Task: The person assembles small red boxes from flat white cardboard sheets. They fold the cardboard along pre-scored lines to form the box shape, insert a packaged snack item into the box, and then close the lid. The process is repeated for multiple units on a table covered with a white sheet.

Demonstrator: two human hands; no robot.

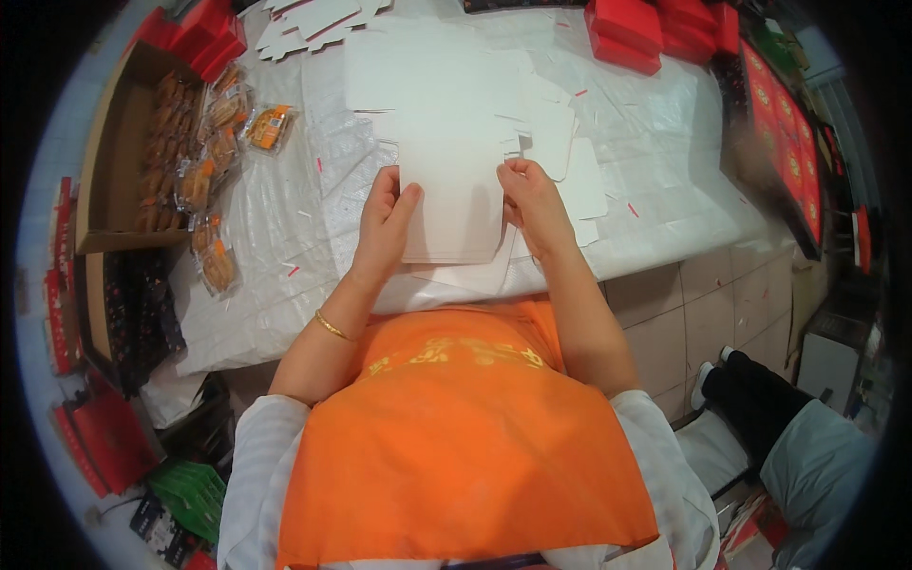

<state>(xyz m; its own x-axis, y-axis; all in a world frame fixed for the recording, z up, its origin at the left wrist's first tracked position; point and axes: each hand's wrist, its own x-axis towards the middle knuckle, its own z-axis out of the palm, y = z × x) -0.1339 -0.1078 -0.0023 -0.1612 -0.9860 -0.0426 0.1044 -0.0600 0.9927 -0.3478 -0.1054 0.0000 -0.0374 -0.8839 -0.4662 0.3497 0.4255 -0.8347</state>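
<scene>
Head view. Surface: table under a creased white plastic sheet (247, 318), dotted with small red scraps. Beside it on the right, pale floor tiles (712, 313); at lower right, another person's dark-trousered legs (760, 389). Wearer has an orange apron (456, 446).

Grip: white card (454, 204) lies between the two hands, over further pale sheets, near the table's front edge. Left hand (385, 223) clamped on its left edge, thumb on the upper face. Right hand (534, 201) pinches the right edge, thumb and fingers together. More than one layer shows at the near edge; number of layers cannot be told.

Containers: open cardboard box (119, 161) at left, tilted, holding rows of brown pieces (163, 142). Clear-wrapped packets (268, 128) beside it, outside. Red boxes (624, 36) at upper right; contents not visible.
</scene>
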